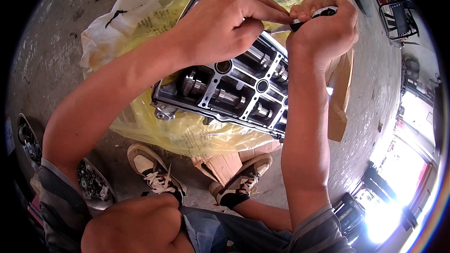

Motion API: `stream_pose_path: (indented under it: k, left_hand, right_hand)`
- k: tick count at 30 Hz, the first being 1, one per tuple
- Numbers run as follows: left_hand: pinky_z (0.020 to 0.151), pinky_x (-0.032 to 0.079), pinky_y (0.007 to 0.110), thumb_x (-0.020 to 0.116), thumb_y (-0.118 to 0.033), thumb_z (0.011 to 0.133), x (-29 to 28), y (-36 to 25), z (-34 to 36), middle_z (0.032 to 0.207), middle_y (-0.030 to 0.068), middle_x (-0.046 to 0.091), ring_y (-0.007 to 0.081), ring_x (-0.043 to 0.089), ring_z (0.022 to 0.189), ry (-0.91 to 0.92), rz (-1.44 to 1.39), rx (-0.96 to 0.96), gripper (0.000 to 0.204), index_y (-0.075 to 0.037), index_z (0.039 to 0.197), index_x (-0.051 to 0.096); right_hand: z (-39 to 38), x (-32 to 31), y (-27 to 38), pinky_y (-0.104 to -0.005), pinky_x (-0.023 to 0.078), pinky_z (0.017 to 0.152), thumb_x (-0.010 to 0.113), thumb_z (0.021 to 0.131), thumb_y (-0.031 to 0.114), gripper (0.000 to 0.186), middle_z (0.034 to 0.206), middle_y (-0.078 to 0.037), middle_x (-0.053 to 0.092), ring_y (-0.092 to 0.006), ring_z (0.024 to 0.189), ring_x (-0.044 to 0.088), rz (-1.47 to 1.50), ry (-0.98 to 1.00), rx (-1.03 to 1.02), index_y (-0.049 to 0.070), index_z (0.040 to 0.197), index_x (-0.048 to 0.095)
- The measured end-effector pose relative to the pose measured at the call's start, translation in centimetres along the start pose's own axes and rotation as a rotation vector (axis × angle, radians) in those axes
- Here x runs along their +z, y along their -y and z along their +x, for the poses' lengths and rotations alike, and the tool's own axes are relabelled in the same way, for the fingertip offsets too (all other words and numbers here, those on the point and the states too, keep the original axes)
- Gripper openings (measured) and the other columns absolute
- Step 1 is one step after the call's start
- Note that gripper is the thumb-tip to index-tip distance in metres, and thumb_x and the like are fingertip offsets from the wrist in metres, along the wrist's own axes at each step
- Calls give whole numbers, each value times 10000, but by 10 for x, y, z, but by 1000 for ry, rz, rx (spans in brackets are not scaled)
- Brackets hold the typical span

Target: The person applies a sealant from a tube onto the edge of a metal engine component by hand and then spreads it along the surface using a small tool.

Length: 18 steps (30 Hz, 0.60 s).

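Observation:
Before me lies an engine cylinder head with camshafts showing through its silvery frame. My right hand is wrapped round a white and black tube above the head's far right part. A pale pointed nozzle sticks out of the tube toward the left. Over the head's far side hangs my left hand, its fingers apart. One of its fingertips reaches the nozzle end of the tube, and I see nothing held in that hand.
Yellow plastic sheeting and cardboard lie under the head on the concrete floor. A white cloth is at the far left. Metal trays of small parts stand at the near left. My shoes are close in front. A folding chair stands far right.

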<state>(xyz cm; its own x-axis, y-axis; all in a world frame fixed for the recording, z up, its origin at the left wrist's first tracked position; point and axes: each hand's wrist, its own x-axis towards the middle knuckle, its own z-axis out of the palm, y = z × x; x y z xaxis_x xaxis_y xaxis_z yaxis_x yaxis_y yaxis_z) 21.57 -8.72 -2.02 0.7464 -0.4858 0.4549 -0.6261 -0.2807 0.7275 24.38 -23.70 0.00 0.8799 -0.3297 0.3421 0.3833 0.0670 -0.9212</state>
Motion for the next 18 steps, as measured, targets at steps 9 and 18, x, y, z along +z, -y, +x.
stream_pose_path:
  k: [9, 18]
  left_hand:
    - [1065, 98, 638, 498, 69, 722, 3, -2, 3, 1131, 9, 644, 311, 420, 1257, -3, 12, 17, 489, -153, 1127, 659]
    - [1068, 88, 630, 505, 58, 730, 8, -7, 5, 1131, 9, 646, 308, 419, 1258, 4, 67, 0, 473, -150, 1125, 660]
  right_hand:
    - [-4, -5, 8, -337, 407, 493, 385, 833, 151, 252, 494, -95, 420, -173, 427, 414, -90, 44, 39, 12, 627, 430]
    - [-4, -11, 7, -338, 401, 481, 393, 825, 149, 245, 490, -94, 417, -174, 421, 412, -91, 50, 24, 11, 627, 435]
